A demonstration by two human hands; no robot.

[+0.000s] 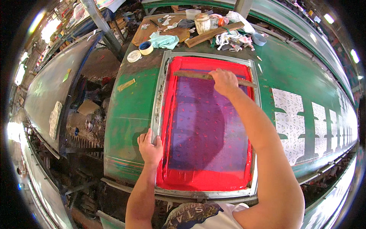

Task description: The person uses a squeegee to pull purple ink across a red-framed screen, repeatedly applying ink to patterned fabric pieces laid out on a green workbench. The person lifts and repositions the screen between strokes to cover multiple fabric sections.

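A screen printing frame [207, 194] with pale rails lies on the green table in front of me. Its mesh [206, 129] looks purple, with small red marks across it. Thick red ink [202, 180] lies along the edges and pools at the near end. Near the far end, a wooden squeegee [190, 74] spans most of the mesh crosswise. My right hand [225, 81] is closed around it, right of its middle, the arm stretched over the screen. My left hand [150, 148] grips the left rail, its thumb toward the ink.
Beyond the frame are a stained tub [202, 23], a wooden plank [214, 34], rags [164, 40], a tape roll [145, 47] and a grey-blue tape roll [259, 39]. Patterned white cut pieces [288, 122] lie in a row on the green table [129, 110] to the right.
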